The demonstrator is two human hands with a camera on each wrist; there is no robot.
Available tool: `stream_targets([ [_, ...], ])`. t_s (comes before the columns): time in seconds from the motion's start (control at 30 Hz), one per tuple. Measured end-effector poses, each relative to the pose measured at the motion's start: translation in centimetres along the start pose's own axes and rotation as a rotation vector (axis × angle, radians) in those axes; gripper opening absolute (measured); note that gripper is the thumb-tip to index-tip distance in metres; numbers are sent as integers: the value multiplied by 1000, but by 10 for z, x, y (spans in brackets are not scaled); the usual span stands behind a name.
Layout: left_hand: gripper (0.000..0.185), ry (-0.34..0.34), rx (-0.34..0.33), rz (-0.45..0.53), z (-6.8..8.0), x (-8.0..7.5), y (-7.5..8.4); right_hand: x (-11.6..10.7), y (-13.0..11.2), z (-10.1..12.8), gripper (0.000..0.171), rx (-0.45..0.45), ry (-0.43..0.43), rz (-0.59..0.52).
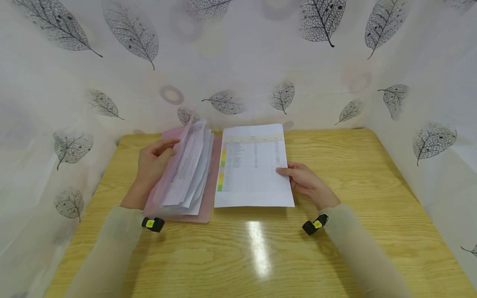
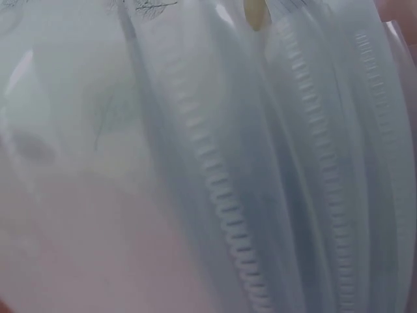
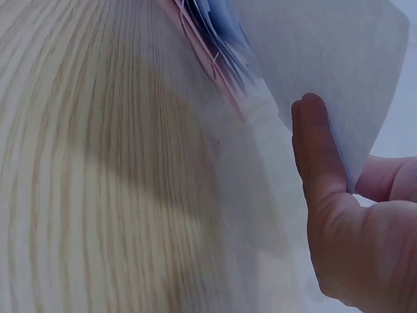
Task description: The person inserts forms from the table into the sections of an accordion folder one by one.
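- Landmark: the pink folder (image 1: 205, 207) lies open on the wooden table (image 1: 261, 256), left of centre. All positions below are relative to it.
- Nearest the viewer, just in front of the folder, a bright glare patch lies on the table. One wrist-worn camera (image 1: 153, 224) sits at the folder's front left corner, the other (image 1: 315, 225) well to its right.
- Right hand (image 1: 307, 182): it is to the right of the folder, at the right edge of the printed sheet (image 1: 253, 169). The thumb lies on top of the sheet and the fingers curl at its edge, so the hand pinches the sheet. The right wrist view shows the thumb (image 3: 319, 150) against the paper edge.
- The printed sheet lies flat, touching the folder's right half. It carries a table with yellow and green marks down its left margin.
- Left hand (image 1: 152, 165): it is at the folder's left side, fingers loosely spread, propping a fan of raised sleeves and pages (image 1: 188, 165). It presses them rather than pinches them. The left wrist view shows only blurred clear sleeves.
- Step in hand, as a judgement: the sheet is being filed into, or drawn from, the folder while the left hand keeps the place open.
- Next move calls for: keeping the fan upright and sliding the sheet without creasing it.
- Obstruction: the raised pages may fall onto the sheet. Beyond the folder, the leaf-print curtain (image 1: 238, 62) closes the table on three sides.
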State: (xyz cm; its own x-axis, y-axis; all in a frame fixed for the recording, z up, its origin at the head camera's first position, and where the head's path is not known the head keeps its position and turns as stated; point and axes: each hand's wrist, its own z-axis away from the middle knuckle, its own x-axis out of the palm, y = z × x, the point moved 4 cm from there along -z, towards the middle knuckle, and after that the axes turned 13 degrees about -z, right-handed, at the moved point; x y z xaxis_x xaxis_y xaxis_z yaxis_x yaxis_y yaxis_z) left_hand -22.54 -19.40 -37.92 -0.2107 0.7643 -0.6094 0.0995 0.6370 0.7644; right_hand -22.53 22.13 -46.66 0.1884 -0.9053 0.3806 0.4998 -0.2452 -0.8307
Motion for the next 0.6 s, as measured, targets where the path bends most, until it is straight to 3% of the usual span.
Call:
stream_targets([
  [0.6, 33, 1, -39, -19, -1, 2, 2, 24, 6, -13, 51, -12, 12, -12],
])
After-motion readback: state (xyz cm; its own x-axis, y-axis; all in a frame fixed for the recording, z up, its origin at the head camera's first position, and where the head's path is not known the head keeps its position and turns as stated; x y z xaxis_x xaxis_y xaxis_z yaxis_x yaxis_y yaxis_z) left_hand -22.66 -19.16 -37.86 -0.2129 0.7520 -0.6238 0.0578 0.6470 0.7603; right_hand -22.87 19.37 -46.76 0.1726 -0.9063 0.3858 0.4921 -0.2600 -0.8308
